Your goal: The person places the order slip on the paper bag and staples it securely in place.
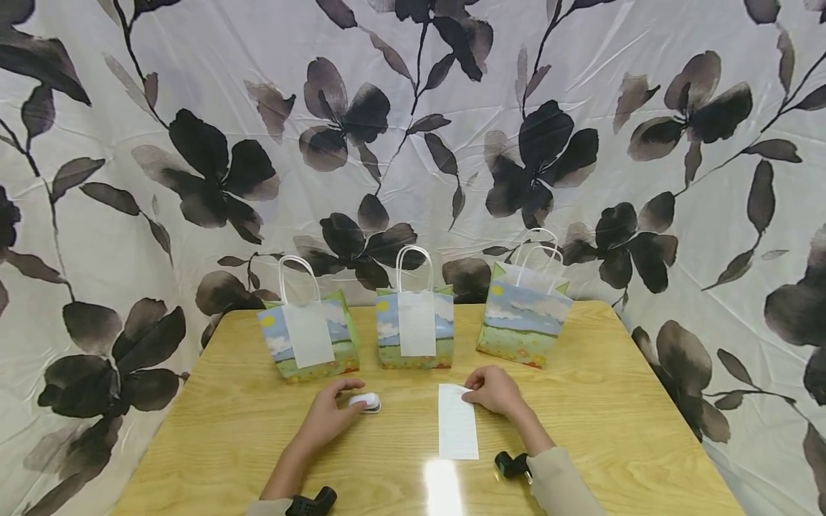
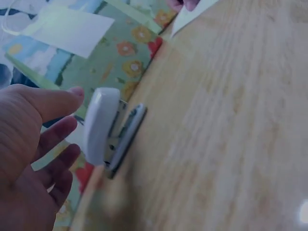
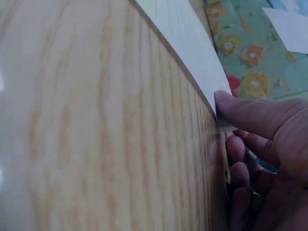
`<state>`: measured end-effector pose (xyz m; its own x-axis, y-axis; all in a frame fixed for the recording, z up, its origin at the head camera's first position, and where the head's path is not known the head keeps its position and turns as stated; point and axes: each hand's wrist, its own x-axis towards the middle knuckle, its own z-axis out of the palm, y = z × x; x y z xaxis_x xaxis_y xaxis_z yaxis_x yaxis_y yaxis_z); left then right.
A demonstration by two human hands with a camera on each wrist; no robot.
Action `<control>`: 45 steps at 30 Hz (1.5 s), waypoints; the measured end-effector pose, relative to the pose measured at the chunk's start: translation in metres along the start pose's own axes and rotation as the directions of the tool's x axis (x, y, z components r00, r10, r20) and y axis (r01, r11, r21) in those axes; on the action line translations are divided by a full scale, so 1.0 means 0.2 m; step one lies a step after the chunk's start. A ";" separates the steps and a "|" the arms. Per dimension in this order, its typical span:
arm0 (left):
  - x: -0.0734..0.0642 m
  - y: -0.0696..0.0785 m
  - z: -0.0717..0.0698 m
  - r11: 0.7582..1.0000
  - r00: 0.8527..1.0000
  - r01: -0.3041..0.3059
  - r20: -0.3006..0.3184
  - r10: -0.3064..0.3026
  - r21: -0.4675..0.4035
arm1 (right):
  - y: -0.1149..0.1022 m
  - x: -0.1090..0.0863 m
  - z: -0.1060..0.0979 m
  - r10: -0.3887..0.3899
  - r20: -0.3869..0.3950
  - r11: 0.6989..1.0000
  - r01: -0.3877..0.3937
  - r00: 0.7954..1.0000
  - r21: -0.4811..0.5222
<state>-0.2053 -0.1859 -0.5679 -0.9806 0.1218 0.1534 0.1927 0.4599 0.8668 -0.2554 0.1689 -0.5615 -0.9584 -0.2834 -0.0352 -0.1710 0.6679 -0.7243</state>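
A small white stapler [image 1: 369, 403] [image 2: 101, 127] sits on the table in front of the left and middle bags. My left hand [image 1: 330, 417] [image 2: 29, 130] is beside it, fingers loosely bent; the left wrist view shows a small gap between the fingertips and the stapler. To the right lies a narrow white paper slip [image 1: 457, 426] [image 3: 187, 48] with faint lines. My right hand [image 1: 495, 393] [image 3: 284, 139] pinches its upper right corner between thumb and fingers, and that end looks slightly lifted in the right wrist view.
Three paper gift bags with white handles stand along the table's back: a left bag [image 1: 274, 344], a middle bag [image 1: 388, 337] and a right bag [image 1: 516, 322]. White slips hang on the fronts of the left and middle ones. Behind is a floral curtain [image 1: 413, 179].
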 end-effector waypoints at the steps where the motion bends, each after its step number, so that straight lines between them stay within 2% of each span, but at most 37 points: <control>1: 0.00 0.02 0.00 1.000 1.000 -0.001 -0.007 0.001 0.011 | 0.00 0.00 0.00 -0.007 0.000 1.000 0.007 1.000 -0.005; 4: 0.00 0.08 -0.02 1.000 1.000 -0.019 0.002 0.019 0.001 | 0.01 0.00 0.00 -0.044 0.001 0.999 0.044 0.999 0.022; 7: 0.01 0.14 -0.02 0.998 0.996 -0.067 0.062 0.067 -0.009 | 0.01 0.00 -0.02 -0.063 0.013 0.992 0.062 0.998 0.109; 11: 0.05 0.23 0.01 0.991 0.977 -0.137 0.165 0.135 0.000 | -0.02 -0.01 -0.07 -0.057 0.003 0.977 0.055 0.998 0.204; 14: 0.08 0.31 0.03 0.988 0.965 -0.157 0.213 0.153 0.004 | -0.06 -0.05 -0.12 -0.062 -0.022 0.971 0.065 0.998 0.229; 20: 0.16 0.46 0.11 0.959 0.920 -0.282 0.271 0.283 -0.043 | -0.13 -0.13 -0.26 -0.154 -0.106 0.955 0.176 0.982 0.240; 25: 0.23 0.61 0.19 0.941 0.887 -0.332 0.320 0.334 -0.063 | -0.19 -0.20 -0.40 -0.176 -0.210 0.958 0.216 0.962 0.188; 30: 0.29 0.81 0.27 0.916 0.839 -0.385 0.371 0.397 -0.110 | -0.23 -0.25 -0.56 -0.218 -0.357 0.963 0.259 0.908 0.071; 35: 0.35 0.97 0.36 0.885 0.796 -0.440 0.389 0.463 -0.152 | -0.22 -0.27 -0.70 -0.274 -0.424 0.959 0.277 0.863 -0.057; 38: 0.41 1.03 0.42 0.868 0.775 -0.472 0.398 0.491 -0.152 | -0.20 -0.26 -0.76 -0.323 -0.472 0.945 0.301 0.820 -0.123; 40: 0.44 1.08 0.46 0.863 0.770 -0.488 0.399 0.498 -0.135 | -0.19 -0.25 -0.79 -0.354 -0.512 0.934 0.322 0.783 -0.154; 42: 0.48 1.12 0.50 0.863 0.775 -0.492 0.391 0.496 -0.118 | -0.16 -0.23 -0.81 -0.376 -0.550 0.925 0.336 0.746 -0.176; 44: 0.52 1.15 0.53 0.870 0.794 -0.482 0.368 0.484 -0.103 | -0.14 -0.20 -0.83 -0.380 -0.588 0.923 0.336 0.714 -0.188; 45: 0.54 1.16 0.55 0.876 0.807 -0.472 0.351 0.475 -0.100 | -0.13 -0.19 -0.84 -0.374 -0.602 0.925 0.334 0.706 -0.182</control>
<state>-0.2627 0.0303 -0.4017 -0.6879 0.6251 0.3689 0.6279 0.2575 0.7345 -0.2528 0.2778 -0.4256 -0.7502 -0.0355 0.6602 -0.5199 0.6485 -0.5559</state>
